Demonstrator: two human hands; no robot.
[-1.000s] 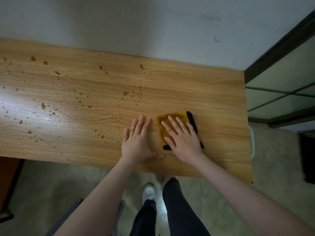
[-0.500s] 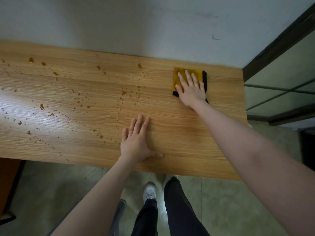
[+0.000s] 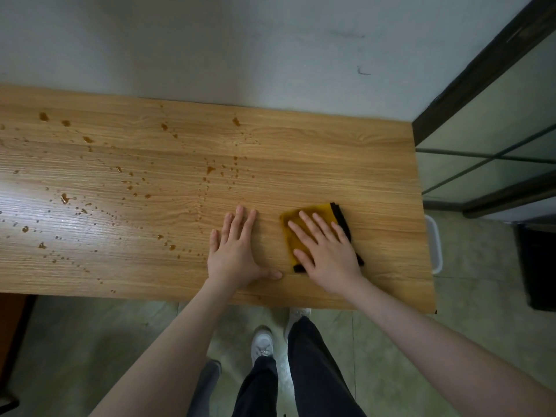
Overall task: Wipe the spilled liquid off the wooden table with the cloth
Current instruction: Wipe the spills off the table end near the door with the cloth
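Note:
A folded yellow cloth (image 3: 319, 212) with a black edge lies flat on the wooden table (image 3: 346, 164), near its front right part. My right hand (image 3: 326, 252) presses down on the cloth with fingers spread, covering most of it. My left hand (image 3: 236, 249) rests flat on the bare wood just left of the cloth, fingers apart, holding nothing. Brown drops of spilled liquid (image 3: 210, 169) dot the table's middle and left, with larger blots (image 3: 64, 198) toward the far left. The wood around and behind the cloth looks dry.
A white wall (image 3: 240, 49) runs along the table's back edge. A dark-framed glass partition (image 3: 487, 139) stands close to the table's right end, with a white bin rim (image 3: 434, 245) and a black bin (image 3: 538, 266) below it. My legs and white shoes (image 3: 263, 344) stand at the front edge.
My right hand pushed the cloth to the table's back right, then pulled it back toward the front edge. My left hand has stayed in place.

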